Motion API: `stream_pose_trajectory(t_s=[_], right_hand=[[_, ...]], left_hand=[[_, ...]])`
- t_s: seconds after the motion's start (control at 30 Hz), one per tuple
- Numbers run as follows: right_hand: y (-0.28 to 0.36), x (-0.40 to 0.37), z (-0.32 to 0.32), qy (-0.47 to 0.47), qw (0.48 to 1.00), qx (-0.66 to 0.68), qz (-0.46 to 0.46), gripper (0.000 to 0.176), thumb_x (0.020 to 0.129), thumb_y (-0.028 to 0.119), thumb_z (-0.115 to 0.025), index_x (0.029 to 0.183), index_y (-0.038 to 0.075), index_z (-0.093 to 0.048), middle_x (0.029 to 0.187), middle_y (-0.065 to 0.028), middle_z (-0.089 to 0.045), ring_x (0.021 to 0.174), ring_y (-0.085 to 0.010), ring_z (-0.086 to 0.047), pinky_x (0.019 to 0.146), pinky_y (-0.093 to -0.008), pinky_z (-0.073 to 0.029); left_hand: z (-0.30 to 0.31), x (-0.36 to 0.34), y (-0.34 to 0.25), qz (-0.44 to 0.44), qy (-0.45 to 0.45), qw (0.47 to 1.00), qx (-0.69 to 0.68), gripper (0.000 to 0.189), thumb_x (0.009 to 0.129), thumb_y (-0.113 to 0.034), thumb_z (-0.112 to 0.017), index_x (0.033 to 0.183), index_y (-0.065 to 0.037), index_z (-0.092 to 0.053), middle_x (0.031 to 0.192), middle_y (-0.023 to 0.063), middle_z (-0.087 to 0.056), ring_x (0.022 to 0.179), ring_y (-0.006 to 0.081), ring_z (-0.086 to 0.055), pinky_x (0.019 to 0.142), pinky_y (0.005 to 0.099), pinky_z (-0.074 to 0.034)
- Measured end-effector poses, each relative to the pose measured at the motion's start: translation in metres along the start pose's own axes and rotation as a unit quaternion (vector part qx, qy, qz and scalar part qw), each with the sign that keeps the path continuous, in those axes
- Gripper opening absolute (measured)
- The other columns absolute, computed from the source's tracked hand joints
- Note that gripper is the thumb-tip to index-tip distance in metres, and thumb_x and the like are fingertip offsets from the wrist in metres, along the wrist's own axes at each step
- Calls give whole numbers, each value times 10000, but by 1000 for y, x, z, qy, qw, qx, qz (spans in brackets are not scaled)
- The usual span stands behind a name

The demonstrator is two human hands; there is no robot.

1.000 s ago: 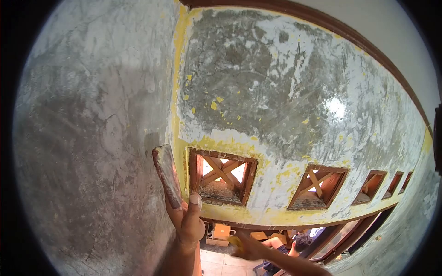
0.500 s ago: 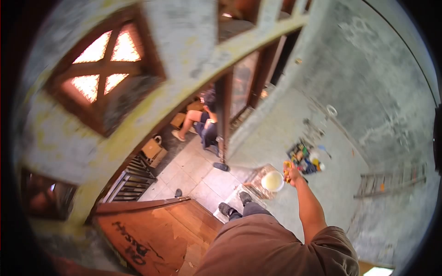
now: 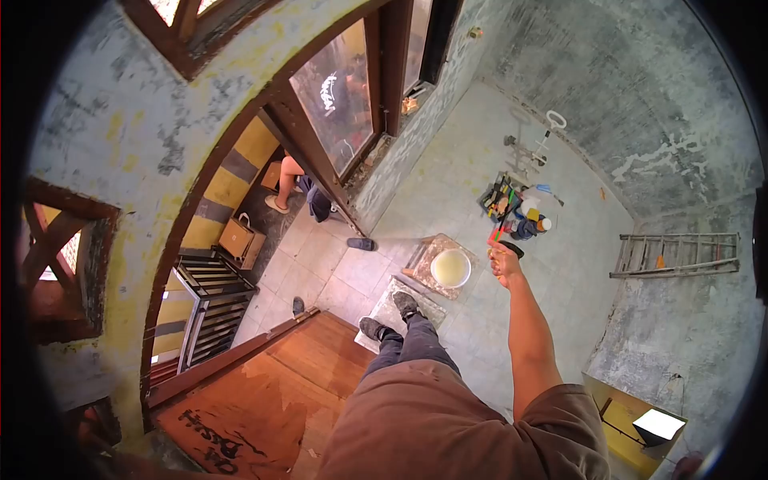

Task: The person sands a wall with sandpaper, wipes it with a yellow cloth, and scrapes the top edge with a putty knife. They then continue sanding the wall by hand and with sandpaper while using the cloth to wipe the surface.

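My right hand (image 3: 504,264) is stretched out over the floor, its fingers closed around a small tool (image 3: 497,238) with red-orange and green colouring. A dark part shows beside the fingers; the tool's exact kind is too small to make out. To the left of the hand, apart from it in view, a round white bucket (image 3: 451,268) of pale yellowish liquid stands on a stained square board (image 3: 422,260). Several tools and containers (image 3: 512,206) lie on the floor beyond the hand. My left hand is out of view.
My shoes (image 3: 406,304) are on a pale, stained slab (image 3: 438,314). A wooden door panel (image 3: 264,384) is at lower left, near a dark metal rack (image 3: 220,296). A ladder (image 3: 680,254) lies by the right wall. A person (image 3: 300,188) sits beyond the doorway, partly hidden.
My view has shifted, showing more floor and less of the upper left window. My right hand has moved farther from the bucket, still gripping the tool. The seated person is now more hidden.
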State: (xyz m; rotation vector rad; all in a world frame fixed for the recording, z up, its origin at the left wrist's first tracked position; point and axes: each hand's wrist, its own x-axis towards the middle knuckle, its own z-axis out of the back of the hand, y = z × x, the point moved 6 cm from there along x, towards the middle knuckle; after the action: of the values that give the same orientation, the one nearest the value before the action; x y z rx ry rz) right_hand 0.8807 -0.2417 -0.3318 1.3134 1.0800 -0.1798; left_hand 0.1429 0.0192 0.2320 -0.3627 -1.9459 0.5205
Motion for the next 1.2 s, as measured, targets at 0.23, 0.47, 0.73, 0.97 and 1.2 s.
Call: stream_pose_trajectory(t_s=[0.23, 0.47, 0.73, 0.97, 1.2], right_hand=[[-11, 37, 11, -112, 992, -9, -54, 499, 891, 594, -669, 727, 191, -426, 592, 67, -359, 438, -72, -308, 411, -243, -194], [-27, 46, 19, -156, 984, 63, -60, 440, 904, 432, -667, 663, 193, -387, 553, 48, -321, 404, -105, -282, 413, -283, -162], [-31, 53, 20, -159, 986, 42, -31, 194, 858, 250, -628, 756, 105, -549, 553, 16, -396, 396, -116, -347, 386, -301, -221], [-28, 62, 14, -177, 984, -8, 31, 152, 813, 193, -613, 730, 111, -516, 507, 10, -341, 360, -127, -329, 358, -325, -230], [-30, 73, 24, -220, 958, -129, 130, 234, 780, 185, -639, 693, -27, -589, 566, -99, -531, 507, -197, -477, 497, -396, -366]], left_hand=[[-8, -15, 3, 45, -1, 999, 19, 447, 1035, -192, -412, 1444, -11, -425, 1568, 257, -239, 1440, 441, -307, 1205, 563, -206], [0, -23, -16, 75, -1, 997, 21, 426, 1027, -155, -415, 1428, -14, -444, 1569, 275, -205, 1440, 446, -298, 1200, 595, -202], [-1, -40, -14, 196, 127, 960, -153, 405, 1018, -113, -420, 1408, -17, -465, 1570, 295, -166, 1439, 451, -288, 1195, 631, -198], [-22, -48, -41, 59, -63, 995, 58, 524, 984, -69, -460, 1449, 128, -319, 1624, 288, -21, 1501, 440, -136, 1244, 612, -68], [-82, -75, -59, 40, -68, 988, 131, 573, 1007, -194, -474, 1500, 46, -308, 1641, 153, -203, 1536, 342, -88, 1232, 638, -12]])
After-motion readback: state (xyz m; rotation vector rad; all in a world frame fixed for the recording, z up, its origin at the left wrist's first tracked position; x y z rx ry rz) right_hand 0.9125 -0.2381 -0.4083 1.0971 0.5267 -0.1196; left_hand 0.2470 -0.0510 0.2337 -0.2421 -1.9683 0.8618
